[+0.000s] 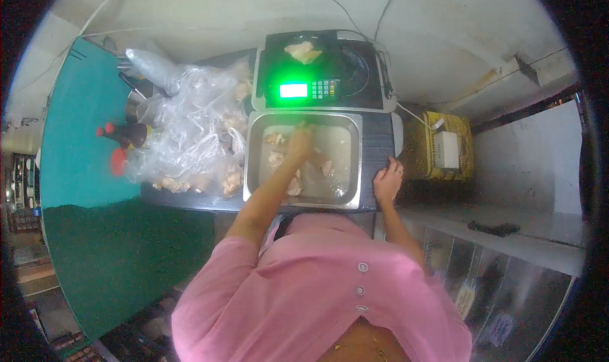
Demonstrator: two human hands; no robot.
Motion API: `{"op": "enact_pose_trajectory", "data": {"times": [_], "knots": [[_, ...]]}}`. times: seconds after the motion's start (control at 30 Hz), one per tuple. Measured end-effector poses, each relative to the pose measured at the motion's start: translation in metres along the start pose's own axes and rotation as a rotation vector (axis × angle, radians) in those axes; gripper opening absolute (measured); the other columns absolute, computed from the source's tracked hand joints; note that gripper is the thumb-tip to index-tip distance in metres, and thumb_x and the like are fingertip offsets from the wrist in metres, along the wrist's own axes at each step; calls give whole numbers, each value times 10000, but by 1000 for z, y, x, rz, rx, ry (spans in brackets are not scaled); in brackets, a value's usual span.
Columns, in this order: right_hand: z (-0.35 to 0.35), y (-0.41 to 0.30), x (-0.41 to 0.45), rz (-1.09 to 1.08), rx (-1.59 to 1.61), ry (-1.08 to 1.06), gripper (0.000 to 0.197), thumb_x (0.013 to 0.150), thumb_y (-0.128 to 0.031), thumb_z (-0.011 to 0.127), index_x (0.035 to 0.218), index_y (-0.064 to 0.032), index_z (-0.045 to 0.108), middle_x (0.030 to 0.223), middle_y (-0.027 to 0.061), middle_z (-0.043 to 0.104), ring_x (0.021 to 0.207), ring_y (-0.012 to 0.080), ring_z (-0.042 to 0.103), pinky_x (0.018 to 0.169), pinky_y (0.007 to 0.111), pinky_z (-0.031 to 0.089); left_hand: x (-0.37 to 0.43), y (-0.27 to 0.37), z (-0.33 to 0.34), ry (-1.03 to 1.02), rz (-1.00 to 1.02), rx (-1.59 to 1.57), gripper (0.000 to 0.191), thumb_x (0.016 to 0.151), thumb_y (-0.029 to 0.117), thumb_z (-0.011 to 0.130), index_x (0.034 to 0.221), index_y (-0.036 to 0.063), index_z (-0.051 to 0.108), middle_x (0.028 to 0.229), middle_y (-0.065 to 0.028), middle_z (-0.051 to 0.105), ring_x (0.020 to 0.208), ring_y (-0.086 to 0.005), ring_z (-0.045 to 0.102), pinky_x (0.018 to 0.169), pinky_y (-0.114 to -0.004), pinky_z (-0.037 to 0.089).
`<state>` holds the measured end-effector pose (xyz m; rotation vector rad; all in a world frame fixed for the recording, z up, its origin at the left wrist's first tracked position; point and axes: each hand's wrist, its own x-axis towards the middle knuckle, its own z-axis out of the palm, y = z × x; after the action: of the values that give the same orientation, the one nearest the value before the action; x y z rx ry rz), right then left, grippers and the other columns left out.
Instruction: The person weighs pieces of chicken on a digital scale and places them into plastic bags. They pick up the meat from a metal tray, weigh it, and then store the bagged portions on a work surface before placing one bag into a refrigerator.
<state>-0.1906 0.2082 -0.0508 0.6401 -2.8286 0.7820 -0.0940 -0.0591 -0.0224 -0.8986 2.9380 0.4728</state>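
My left hand reaches down into a rectangular stainless-steel pan of cloudy liquid. Its fingers are blurred, so I cannot tell whether they grip anything. Several pieces of raw meat, perhaps chicken, lie around it, among them one piece on the left and another on the right. My right hand rests on the right edge of the dark tabletop, holding no loose object. Directly behind the pan, a digital scale with a glowing green display carries a pale piece of meat.
Clear plastic bags with meat pieces crowd the table's left side. Beside them are dark bottles with red caps and a metal pot. A yellow plastic crate with a white box stands beyond the right edge.
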Motion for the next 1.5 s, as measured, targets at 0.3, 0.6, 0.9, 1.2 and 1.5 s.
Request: {"op": "enact_pose_trajectory", "data": {"times": [0.3, 0.6, 0.9, 1.2, 1.5], "knots": [[5, 6, 1, 32, 27, -30, 406, 783, -112, 484, 1181, -31, 465, 1199, 214, 466, 1097, 382, 450, 917, 454, 383, -9, 8, -41, -97, 65, -627, 208, 764, 106, 563, 963, 88, 622, 920, -116, 648, 814, -322, 617, 755, -404, 482], [1, 2, 1, 55, 1, -37, 411, 771, -101, 486, 1177, -43, 469, 1206, 206, 462, 1123, 370, 436, 916, 458, 380, 56, 15, -119, 117, 452, -419, 163, 768, 62, 496, 880, 21, 607, 870, -184, 618, 837, -349, 595, 739, -442, 456], [2, 0, 1, 40, -14, -39, 432, 771, -109, 499, 1196, -42, 453, 1223, 225, 448, 1119, 378, 439, 918, 462, 378, 172, 16, -162, 228, 261, -20, 176, 783, 137, 565, 955, 122, 601, 1011, -162, 547, 953, -367, 552, 793, -488, 448], [-3, -2, 3, 42, 26, -13, 413, 766, -84, 494, 1175, -36, 468, 1188, 231, 467, 1101, 385, 450, 920, 453, 380, -6, 30, -13, -362, 524, -238, 366, 704, 142, 674, 1051, 69, 582, 1106, -133, 545, 1070, -311, 493, 902, -442, 396], [-1, 1, 0, 0, 0, 3, 392, 777, -80, 479, 1165, -28, 469, 1162, 223, 473, 1064, 379, 466, 899, 445, 388, -81, 59, -2, -174, 537, 308, 264, 754, 131, 564, 1013, 111, 615, 1033, -155, 566, 976, -343, 559, 775, -595, 417]]}}
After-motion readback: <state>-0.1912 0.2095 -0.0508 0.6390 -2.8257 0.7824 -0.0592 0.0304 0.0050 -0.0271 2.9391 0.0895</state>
